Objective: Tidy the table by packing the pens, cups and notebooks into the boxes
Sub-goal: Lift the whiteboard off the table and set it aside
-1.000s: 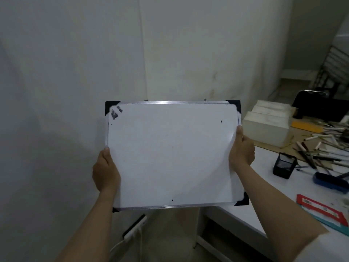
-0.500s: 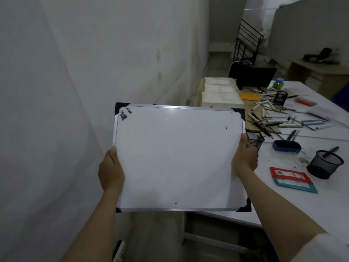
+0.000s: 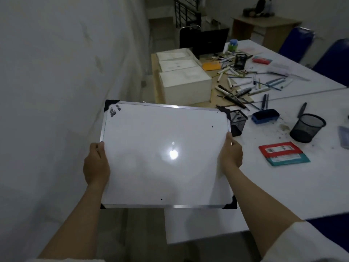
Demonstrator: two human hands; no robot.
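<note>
Step in hand, as I judge it: clearing the whiteboard [image 3: 166, 156] out of the way; no packing begun yet. Left hand [image 3: 96, 165] & right hand [image 3: 231, 155] each grip a side edge, fingers curled behind, board held in the air off the tabletop's [image 3: 283, 195] near-left corner. Next: set board down, free both hands. Counts: 3 white boxes [image 3: 186, 86] at far left; 3 mesh cups [image 3: 306, 127]; 2 notebooks [image 3: 283, 153]; pens [image 3: 243, 82] scattered, too many to count.
</note>
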